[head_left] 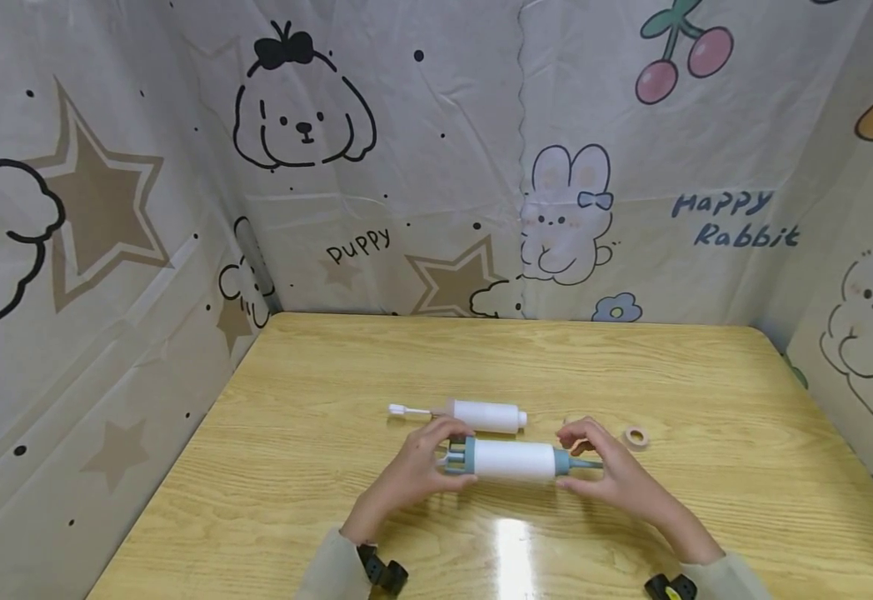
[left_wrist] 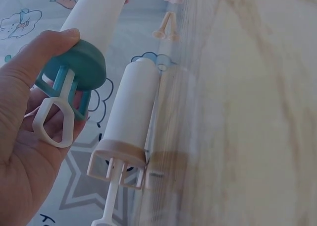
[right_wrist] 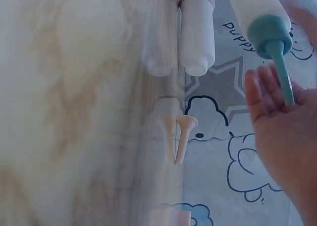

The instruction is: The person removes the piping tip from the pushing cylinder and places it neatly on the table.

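Observation:
A large syringe with a white barrel, teal end pieces and a white looped plunger handle lies across between both hands. The left hand grips its teal collar, thumb on top, with the handle loop against the palm. Around the other end, the right hand spreads thumb and fingers; in the right wrist view its fingers lie loosely beside the teal nozzle, not closed round it. Just behind, a second white syringe with a beige collar rests on the table.
A small beige ring-shaped piece lies beyond the right hand. Between it and the second syringe stands a beige flared nozzle. The wooden table is bounded by printed cloth at the back and sides.

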`<state>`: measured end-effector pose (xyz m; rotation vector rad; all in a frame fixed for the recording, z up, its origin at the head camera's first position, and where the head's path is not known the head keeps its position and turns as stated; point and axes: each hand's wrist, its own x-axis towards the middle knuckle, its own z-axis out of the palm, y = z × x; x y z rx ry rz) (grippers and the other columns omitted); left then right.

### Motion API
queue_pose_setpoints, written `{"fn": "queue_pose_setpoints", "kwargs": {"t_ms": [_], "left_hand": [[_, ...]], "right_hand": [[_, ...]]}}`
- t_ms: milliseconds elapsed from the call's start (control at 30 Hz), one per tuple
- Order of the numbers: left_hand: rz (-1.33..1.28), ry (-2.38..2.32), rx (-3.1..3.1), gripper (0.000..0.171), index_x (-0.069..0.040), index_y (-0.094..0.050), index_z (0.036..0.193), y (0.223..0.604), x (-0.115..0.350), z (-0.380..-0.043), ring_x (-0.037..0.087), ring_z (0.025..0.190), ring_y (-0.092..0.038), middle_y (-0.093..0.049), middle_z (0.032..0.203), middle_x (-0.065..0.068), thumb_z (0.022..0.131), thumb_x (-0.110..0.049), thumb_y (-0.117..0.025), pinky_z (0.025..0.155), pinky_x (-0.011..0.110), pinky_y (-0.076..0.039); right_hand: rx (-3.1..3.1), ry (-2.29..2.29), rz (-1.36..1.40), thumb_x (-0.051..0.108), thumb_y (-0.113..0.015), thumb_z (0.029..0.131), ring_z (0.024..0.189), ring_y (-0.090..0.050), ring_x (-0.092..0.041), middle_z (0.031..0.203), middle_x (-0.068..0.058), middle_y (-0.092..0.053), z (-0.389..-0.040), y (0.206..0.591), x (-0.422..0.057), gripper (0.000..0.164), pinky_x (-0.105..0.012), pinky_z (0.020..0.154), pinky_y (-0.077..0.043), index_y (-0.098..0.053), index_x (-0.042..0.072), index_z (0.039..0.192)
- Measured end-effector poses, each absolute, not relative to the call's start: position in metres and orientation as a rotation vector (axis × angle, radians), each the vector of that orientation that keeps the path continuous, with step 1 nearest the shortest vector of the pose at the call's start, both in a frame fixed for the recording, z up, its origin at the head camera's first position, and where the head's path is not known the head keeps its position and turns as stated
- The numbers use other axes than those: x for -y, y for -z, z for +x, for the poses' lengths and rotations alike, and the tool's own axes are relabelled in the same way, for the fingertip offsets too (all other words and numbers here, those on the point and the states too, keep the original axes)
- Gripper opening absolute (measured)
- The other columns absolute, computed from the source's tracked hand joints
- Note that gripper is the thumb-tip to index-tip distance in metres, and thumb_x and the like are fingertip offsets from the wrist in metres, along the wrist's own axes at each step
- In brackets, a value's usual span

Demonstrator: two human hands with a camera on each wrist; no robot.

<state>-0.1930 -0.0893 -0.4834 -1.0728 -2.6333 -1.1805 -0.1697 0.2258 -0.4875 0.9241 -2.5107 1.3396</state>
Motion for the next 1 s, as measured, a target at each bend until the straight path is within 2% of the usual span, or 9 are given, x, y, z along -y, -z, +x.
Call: {"fn": "queue_pose_setpoints", "kwargs": {"t_ms": [100,133,167,233,333,400,600,833,1000], "left_hand": [[-1.072,1.188,2.616,0.057,-0.005,-0.059,0.124,0.4831,0.0898,-0.1927,0.023,0.112,-0.062,-0.060,0.126,0.007,0.075,-0.022,-0.084,0.096,0.032,-0.056],[-1.075,1.189,2.607,0.057,-0.005,-0.059,0.124,0.4833,0.0900,-0.1927,0.023,0.112,-0.062,-0.060,0.126,0.008,0.075,-0.021,-0.085,0.096,0.032,-0.056],[-1.078,1.190,2.599,0.057,-0.005,-0.060,0.124,0.4837,0.0902,-0.1927,0.023,0.112,-0.063,-0.060,0.125,0.008,0.075,-0.021,-0.085,0.096,0.032,-0.056],[-1.083,1.188,2.588,0.057,-0.006,-0.059,0.123,0.4850,0.0908,-0.1926,0.023,0.111,-0.063,-0.060,0.125,0.008,0.075,-0.020,-0.085,0.096,0.031,-0.056],[-1.097,1.188,2.573,0.057,-0.005,-0.059,0.123,0.4869,0.0913,-0.1926,0.023,0.112,-0.063,-0.060,0.126,0.009,0.075,-0.020,-0.085,0.095,0.030,-0.056],[-1.104,1.189,2.569,0.057,-0.005,-0.059,0.123,0.4874,0.0915,-0.1925,0.024,0.112,-0.063,-0.060,0.126,0.009,0.075,-0.020,-0.085,0.095,0.030,-0.056],[-1.103,1.198,2.570,0.057,-0.004,-0.059,0.123,0.4870,0.0914,-0.1928,0.024,0.113,-0.062,-0.060,0.125,0.009,0.075,-0.019,-0.085,0.096,0.031,-0.056],[-1.087,1.226,2.586,0.056,-0.004,-0.059,0.123,0.4861,0.0916,-0.1941,0.023,0.112,-0.062,-0.059,0.125,0.008,0.076,-0.019,-0.085,0.095,0.031,-0.056],[-1.080,1.211,2.583,0.056,-0.005,-0.059,0.123,0.4870,0.0917,-0.1943,0.022,0.110,-0.063,-0.060,0.124,0.008,0.075,-0.020,-0.085,0.095,0.031,-0.056]], "right_hand": [[2.598,-1.460,0.792,0.009,-0.064,0.093,0.099,-0.056,0.001,0.115,-0.020,-0.062,-0.1693,0.4860,-0.2279,0.027,-0.024,0.080,-0.053,-0.057,0.003,0.119],[2.627,-1.503,0.764,0.010,-0.058,0.097,0.093,-0.055,0.002,0.108,-0.022,-0.062,-0.1692,0.4855,-0.2286,0.018,-0.024,0.075,-0.052,-0.059,0.002,0.114],[2.657,-1.531,0.738,0.011,-0.053,0.100,0.096,-0.054,0.006,0.103,-0.022,-0.064,-0.1693,0.4853,-0.2294,0.014,-0.023,0.074,-0.051,-0.061,0.002,0.107],[2.713,-1.581,0.719,0.014,-0.046,0.104,0.087,-0.053,0.006,0.090,-0.022,-0.065,-0.1692,0.4849,-0.2309,0.023,-0.022,0.069,-0.049,-0.063,0.001,0.094],[2.763,-1.643,0.755,0.015,-0.044,0.105,0.074,-0.051,-0.001,0.075,-0.021,-0.058,-0.1696,0.4846,-0.2319,0.032,-0.024,0.063,-0.047,-0.059,0.001,0.081],[2.771,-1.660,0.761,0.015,-0.047,0.103,0.071,-0.052,-0.007,0.077,-0.017,-0.062,-0.1697,0.4845,-0.2318,0.030,-0.025,0.063,-0.048,-0.062,0.002,0.081],[2.691,-1.588,0.748,0.013,-0.064,0.094,0.090,-0.061,0.002,0.100,0.000,-0.070,-0.1689,0.4855,-0.2300,0.005,-0.021,0.078,-0.053,-0.068,0.011,0.098],[2.473,-1.336,0.934,0.002,-0.078,0.080,0.086,-0.058,0.001,0.103,-0.002,-0.065,-0.1692,0.4852,-0.2257,0.034,-0.022,0.073,-0.054,-0.062,0.014,0.107],[2.402,-1.234,1.004,-0.001,-0.082,0.073,0.089,-0.055,-0.001,0.104,-0.002,-0.063,-0.1706,0.4873,-0.2237,0.045,-0.021,0.073,-0.051,-0.060,0.013,0.110]]}}
